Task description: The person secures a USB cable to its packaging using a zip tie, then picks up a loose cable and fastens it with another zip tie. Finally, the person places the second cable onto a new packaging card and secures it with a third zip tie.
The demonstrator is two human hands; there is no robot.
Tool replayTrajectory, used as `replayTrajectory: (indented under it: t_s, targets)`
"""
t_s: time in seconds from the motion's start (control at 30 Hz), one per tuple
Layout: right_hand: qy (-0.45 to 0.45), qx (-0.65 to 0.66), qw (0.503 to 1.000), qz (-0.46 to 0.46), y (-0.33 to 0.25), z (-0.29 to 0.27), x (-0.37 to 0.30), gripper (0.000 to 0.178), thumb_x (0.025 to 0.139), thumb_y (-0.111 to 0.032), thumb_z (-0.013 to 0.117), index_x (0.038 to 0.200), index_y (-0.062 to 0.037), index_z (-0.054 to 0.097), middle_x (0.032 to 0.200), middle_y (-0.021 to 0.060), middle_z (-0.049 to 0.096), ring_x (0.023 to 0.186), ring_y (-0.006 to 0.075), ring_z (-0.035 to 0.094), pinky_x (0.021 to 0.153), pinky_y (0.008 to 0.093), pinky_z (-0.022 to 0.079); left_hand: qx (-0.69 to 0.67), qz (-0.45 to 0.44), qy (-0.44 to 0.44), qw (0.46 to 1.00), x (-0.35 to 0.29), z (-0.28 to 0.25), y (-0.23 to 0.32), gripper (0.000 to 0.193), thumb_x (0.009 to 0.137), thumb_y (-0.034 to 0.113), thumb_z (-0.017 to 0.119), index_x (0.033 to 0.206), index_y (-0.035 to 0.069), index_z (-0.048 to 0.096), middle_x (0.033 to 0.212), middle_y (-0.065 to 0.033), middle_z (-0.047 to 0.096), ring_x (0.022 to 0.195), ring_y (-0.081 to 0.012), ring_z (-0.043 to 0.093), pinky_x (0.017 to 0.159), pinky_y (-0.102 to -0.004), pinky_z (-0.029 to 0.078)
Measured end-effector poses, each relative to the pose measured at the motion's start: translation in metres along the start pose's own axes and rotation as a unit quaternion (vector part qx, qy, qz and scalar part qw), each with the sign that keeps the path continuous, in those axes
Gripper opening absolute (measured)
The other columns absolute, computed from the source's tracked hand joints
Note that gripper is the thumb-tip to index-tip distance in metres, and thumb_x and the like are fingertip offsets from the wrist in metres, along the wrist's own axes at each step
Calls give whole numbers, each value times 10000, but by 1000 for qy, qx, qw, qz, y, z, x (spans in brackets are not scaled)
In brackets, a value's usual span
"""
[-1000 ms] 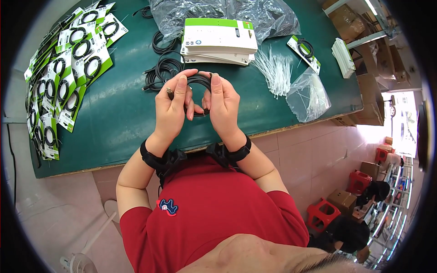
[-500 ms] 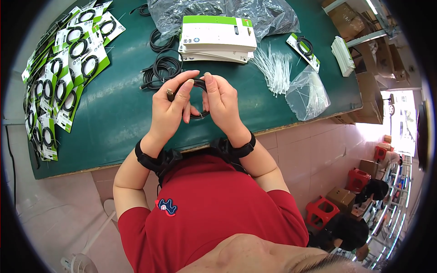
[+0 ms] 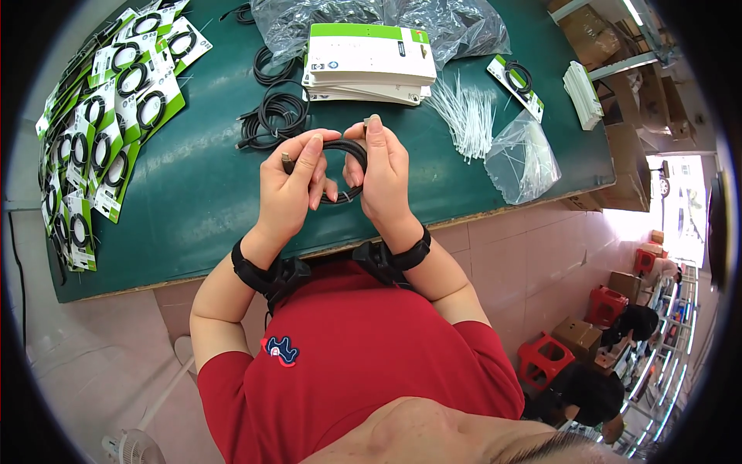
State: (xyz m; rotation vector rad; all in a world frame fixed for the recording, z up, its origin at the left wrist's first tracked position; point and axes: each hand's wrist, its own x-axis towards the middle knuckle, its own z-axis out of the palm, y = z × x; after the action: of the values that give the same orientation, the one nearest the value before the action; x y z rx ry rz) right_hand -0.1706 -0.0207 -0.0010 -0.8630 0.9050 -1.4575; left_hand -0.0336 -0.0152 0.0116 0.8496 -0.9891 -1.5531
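A black cable coiled into a ring (image 3: 357, 157) is held between my two hands above the near edge of the green table (image 3: 205, 224). My left hand (image 3: 292, 178) pinches the ring's left side, and a metal-tipped plug pokes out by its thumb. On the opposite side my right hand (image 3: 382, 166) grips the coil, its thumb pointing up, with a small end showing at the fingertips. Just beyond lie more coiled black cables (image 3: 280, 116). A stack of white and green cards (image 3: 371, 58) stands past them.
Carded cables (image 3: 133, 77) overlap along the table's left side. White cable ties (image 3: 468, 120) lie right of the stack, near a clear plastic bag (image 3: 525, 162), one carded cable (image 3: 518, 81) and a stack of cards (image 3: 581, 97). Grey plastic bags (image 3: 456, 31) rest behind.
My right hand has shifted slightly right, and its thumb has straightened upward. More of the coil's right side now shows. My left hand keeps its hold nearly in place.
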Motion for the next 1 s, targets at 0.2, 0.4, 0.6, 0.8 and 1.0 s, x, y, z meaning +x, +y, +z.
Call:
replayTrajectory:
  t_s: [0.2,0.4,0.6,0.8,1.0]
  targets:
    - [-2,-8,1000,9,3,-2,0,392,1087,-340,389,962,-12,563,560,-5,461,448,65,402,435,227,347,16,4,9,1000,-9,3,-6,303,1060,205,490,1185,-23,645,572,51,423,436,-24,372,471,-233,446]
    - [-145,-61,984,90,-12,-19,5,385,1086,-331,397,1069,6,582,731,56,621,557,93,527,508,242,433,-41,-34,31,998,-16,-4,-2,301,1051,221,512,1177,-17,645,567,64,369,427,-22,341,456,-235,403]
    - [-130,-304,911,-247,-32,-28,5,259,1019,-234,525,1148,-30,618,1058,78,655,772,169,617,637,288,516,-86,-122,65,987,-14,-14,9,310,1041,253,533,1164,-16,628,584,76,334,419,-26,305,444,-237,361]
    - [-425,-568,633,-310,-73,-36,-12,287,824,-109,657,1108,-64,653,1096,64,638,877,217,634,716,316,543,-98,-256,0,962,-8,-17,18,306,1039,262,534,1139,-13,622,596,84,335,424,-17,291,441,-231,335]
    - [-518,-509,618,-302,-75,-40,-23,276,794,-81,636,1068,-48,657,985,61,610,822,201,628,693,323,539,-37,-397,-134,907,-3,-17,26,298,1029,260,551,1131,-10,624,597,87,338,428,-11,280,445,-225,325]
